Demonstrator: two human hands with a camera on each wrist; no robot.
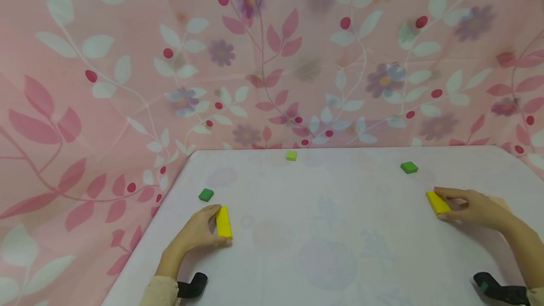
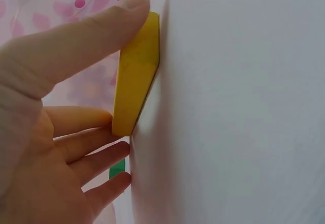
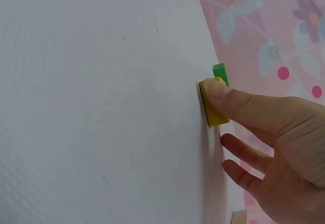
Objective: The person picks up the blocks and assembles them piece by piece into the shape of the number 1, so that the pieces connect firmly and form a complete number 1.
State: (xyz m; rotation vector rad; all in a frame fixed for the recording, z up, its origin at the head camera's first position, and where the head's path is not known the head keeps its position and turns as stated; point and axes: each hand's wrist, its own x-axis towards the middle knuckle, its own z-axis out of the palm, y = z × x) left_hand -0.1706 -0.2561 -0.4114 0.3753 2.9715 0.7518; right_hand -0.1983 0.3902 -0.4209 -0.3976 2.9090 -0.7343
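Note:
My left hand [image 1: 199,228] pinches a long yellow block [image 1: 224,222] end to end, thumb at the near end and fingers at the far one. In the left wrist view that yellow block [image 2: 136,76] stands right at the white tabletop. On the right side of the table, my right hand [image 1: 478,208] grips a second yellow block [image 1: 437,202] between thumb and fingers. The right wrist view shows the thumb over this block [image 3: 214,102]. A dark green block [image 1: 206,195] lies just beyond the left hand, and another green block [image 1: 409,167] beyond the right.
A light green block [image 1: 291,156] lies by the table's far edge, around the middle. Partly hidden behind the right hand is a pale wooden piece [image 1: 500,202]. The white tabletop [image 1: 314,216] ends at a pink floral cloth [image 1: 272,60] hanging behind and at the left.

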